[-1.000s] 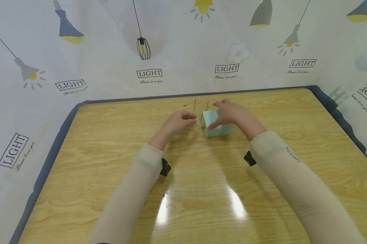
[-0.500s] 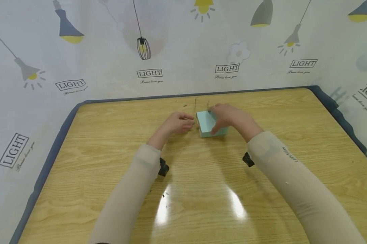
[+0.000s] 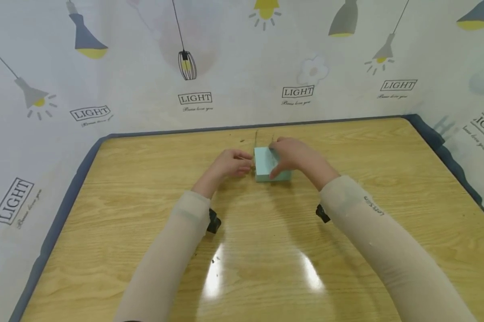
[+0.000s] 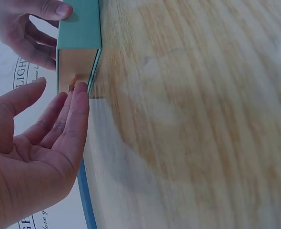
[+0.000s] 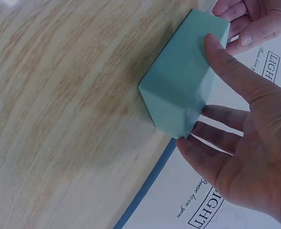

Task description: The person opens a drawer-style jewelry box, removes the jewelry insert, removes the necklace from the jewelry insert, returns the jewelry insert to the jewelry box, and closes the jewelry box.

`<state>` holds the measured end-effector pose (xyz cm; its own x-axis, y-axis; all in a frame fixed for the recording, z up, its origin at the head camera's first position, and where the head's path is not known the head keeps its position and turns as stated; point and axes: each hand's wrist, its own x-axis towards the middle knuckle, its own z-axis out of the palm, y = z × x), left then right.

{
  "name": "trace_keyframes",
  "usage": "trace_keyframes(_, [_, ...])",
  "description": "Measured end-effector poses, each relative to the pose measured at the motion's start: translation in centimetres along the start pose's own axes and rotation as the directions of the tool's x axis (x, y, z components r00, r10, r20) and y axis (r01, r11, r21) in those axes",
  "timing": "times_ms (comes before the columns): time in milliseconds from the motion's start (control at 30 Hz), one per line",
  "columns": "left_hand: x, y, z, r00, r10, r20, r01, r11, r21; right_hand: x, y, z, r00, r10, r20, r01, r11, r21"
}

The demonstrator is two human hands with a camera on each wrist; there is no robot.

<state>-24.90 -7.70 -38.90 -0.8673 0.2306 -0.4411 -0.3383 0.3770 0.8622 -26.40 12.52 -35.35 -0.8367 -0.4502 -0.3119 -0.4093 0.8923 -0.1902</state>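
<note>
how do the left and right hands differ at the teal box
The right hand holds the teal box, thumb at its near side; the left hand has its fingers extended at the small orange tab on the box's left end. The left hand's thumb stands clear of the box, while the right hand's thumb touches it. Both are bare and come from pale sleeves.

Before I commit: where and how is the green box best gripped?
Probably pinch the green box by its near and far sides, from above and the right: it lies flat, the right hand spans those sides, and the left hand is at the end with the small tab.
</note>
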Motion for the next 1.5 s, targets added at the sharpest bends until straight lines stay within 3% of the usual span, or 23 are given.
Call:
trace_keyframes(667, [0.6,-0.1,0.4,0.998,-0.036,-0.049,0.035,0.999,-0.031,0.0,-0.2,-0.2,1.000,0.004,0.018,-0.002,0.997,-0.082])
trace_keyframes(1500, [1.1,0.0,0.9,0.994,-0.070,-0.087,0.070,0.997,-0.013,-0.1,0.1,0.0,1.000,-0.007,0.002,0.008,0.999,-0.050])
